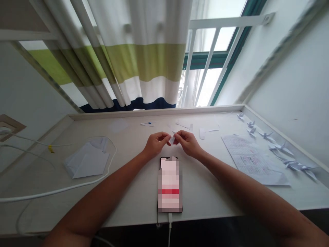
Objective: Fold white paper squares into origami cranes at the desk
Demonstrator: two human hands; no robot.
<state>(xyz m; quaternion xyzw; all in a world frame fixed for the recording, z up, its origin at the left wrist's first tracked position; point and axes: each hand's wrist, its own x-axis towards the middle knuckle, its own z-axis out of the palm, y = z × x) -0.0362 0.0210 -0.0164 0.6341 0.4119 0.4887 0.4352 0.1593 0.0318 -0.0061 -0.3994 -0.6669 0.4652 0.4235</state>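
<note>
A small paper (172, 140) sits between the fingertips of the left hand (157, 143) and right hand (188, 141), both pinched closed on it. Just nearer than the grip lies a phone (170, 185); beyond, strips (202, 133); rightward, a sheet (253, 159), then cranes (267, 136); well leftward, papers (88, 163).
</note>
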